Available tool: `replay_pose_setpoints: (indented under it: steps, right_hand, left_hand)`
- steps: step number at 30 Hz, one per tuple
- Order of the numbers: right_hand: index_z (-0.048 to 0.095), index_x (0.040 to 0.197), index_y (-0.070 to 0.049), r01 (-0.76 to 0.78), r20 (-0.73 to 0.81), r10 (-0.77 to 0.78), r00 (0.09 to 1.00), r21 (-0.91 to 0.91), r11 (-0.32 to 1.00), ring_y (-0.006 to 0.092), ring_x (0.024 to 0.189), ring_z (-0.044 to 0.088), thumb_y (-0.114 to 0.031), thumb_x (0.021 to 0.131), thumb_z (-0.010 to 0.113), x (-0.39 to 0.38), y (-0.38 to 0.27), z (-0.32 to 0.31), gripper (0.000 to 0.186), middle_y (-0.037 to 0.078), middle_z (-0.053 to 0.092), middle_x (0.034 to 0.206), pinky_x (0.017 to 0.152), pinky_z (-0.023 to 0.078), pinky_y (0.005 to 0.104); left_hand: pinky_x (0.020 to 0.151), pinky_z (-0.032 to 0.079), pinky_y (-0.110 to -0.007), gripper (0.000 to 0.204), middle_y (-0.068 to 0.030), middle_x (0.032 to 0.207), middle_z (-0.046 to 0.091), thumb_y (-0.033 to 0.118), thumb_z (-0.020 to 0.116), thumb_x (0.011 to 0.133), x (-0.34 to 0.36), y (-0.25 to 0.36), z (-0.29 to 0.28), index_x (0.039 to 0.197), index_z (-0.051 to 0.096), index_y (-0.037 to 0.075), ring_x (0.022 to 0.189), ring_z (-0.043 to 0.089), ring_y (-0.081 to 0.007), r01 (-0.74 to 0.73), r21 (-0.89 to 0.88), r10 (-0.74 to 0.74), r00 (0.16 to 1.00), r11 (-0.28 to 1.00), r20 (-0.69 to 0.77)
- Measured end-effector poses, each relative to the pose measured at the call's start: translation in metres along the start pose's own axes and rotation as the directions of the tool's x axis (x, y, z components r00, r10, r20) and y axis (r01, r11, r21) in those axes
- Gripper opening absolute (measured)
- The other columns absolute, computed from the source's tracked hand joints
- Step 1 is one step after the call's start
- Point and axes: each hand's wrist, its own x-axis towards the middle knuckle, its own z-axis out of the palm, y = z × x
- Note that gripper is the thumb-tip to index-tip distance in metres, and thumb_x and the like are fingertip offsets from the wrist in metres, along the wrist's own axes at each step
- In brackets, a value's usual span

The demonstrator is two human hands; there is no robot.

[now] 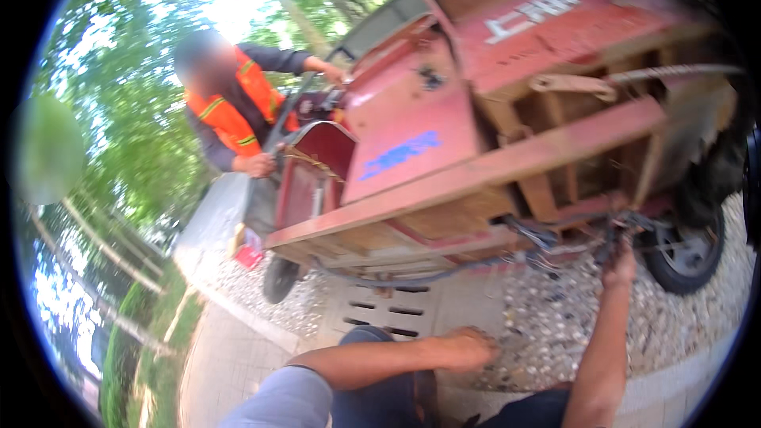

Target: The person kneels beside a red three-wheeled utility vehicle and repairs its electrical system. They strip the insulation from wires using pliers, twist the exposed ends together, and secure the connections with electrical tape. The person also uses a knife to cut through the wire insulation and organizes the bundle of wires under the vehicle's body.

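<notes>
A red three-wheeled cargo cart [412,143], worn and rusty, is tilted in front of me so its underside frame shows. My right hand [620,263] reaches up to the lower frame near the rear wheel [686,250]. Its fingers close on a dark bundle of wires [614,238], partly hidden by the hand. Other loose cables [539,239] hang along the frame's lower edge. My left hand [469,349] is in front of my knees, over the pebbles and touching no part of the cart. Its fingers are curled in; whatever they may hold is hidden.
At the cart's front, a person in an orange vest [246,139] has both hands on it. A smaller wheel [279,277] stands on pebbles. Below lie a slotted drain cover [388,319], a pebble strip [555,325] and paving [230,357]. A red-and-white box [247,247] sits at the front.
</notes>
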Motion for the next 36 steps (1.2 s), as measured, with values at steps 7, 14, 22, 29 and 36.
replay_pose_setpoints:
  steps: [7,14,22,29,36]
  right_hand:
    - [0.057,0.137,0.002,0.075,-0.246,-0.108,0.963,-0.139,0.987,0.0272,0.109,0.061,-0.029,0.107,0.053,-0.012,0.005,0.035,0.043,0.013,0.064,0.125,0.092,0.049,0.0422]
    - [0.064,0.132,0.002,0.200,-0.293,-0.272,0.917,-0.252,0.947,0.0248,0.107,0.064,-0.033,0.103,0.059,0.026,0.015,-0.009,0.045,0.011,0.068,0.125,0.087,0.051,0.0392]
    - [0.068,0.112,0.001,0.367,-0.166,-0.572,0.803,-0.617,0.696,0.0223,0.088,0.063,-0.026,0.097,0.063,0.022,-0.013,0.010,0.032,0.008,0.069,0.100,0.078,0.049,0.0386]
    - [0.067,0.079,0.003,0.432,-0.336,-0.568,0.751,-0.400,0.808,0.0143,0.069,0.052,-0.013,0.088,0.065,-0.010,-0.001,0.032,0.019,0.002,0.061,0.075,0.063,0.042,0.0327]
    - [0.055,0.068,-0.007,0.269,-0.186,-0.373,0.909,-0.422,0.866,0.0103,0.053,0.039,-0.008,0.085,0.060,-0.046,-0.034,0.042,0.018,-0.003,0.043,0.059,0.049,0.028,0.0285]
  left_hand:
    - [0.087,0.053,-0.048,0.021,-0.0158,0.100,0.067,0.017,0.063,0.083,0.002,-0.002,0.034,0.098,0.064,0.003,0.097,0.068,-0.0381,-0.028,-0.081,0.017,0.990,0.996,-0.138]
    - [0.086,0.054,-0.048,0.024,-0.0179,0.100,0.070,0.015,0.066,0.077,0.011,-0.021,0.050,0.097,0.067,0.003,0.098,0.069,-0.0374,-0.037,-0.103,0.017,0.983,0.994,-0.185]
    - [0.066,0.056,-0.052,0.010,-0.0188,0.077,0.069,0.013,0.065,0.071,0.016,-0.026,0.007,0.068,0.066,0.003,0.072,0.069,-0.0397,-0.136,-0.032,0.129,0.977,0.990,-0.172]
    - [0.102,0.047,-0.048,0.048,-0.0181,0.121,0.064,0.025,0.070,0.090,0.018,-0.023,-0.015,0.132,0.058,0.005,0.118,0.061,-0.0378,-0.101,-0.117,0.100,0.995,0.988,-0.012]
    - [0.103,0.046,-0.047,0.050,-0.0180,0.121,0.063,0.026,0.070,0.091,0.006,-0.017,-0.025,0.134,0.057,0.004,0.117,0.060,-0.0378,-0.057,-0.055,0.061,0.994,0.997,0.086]
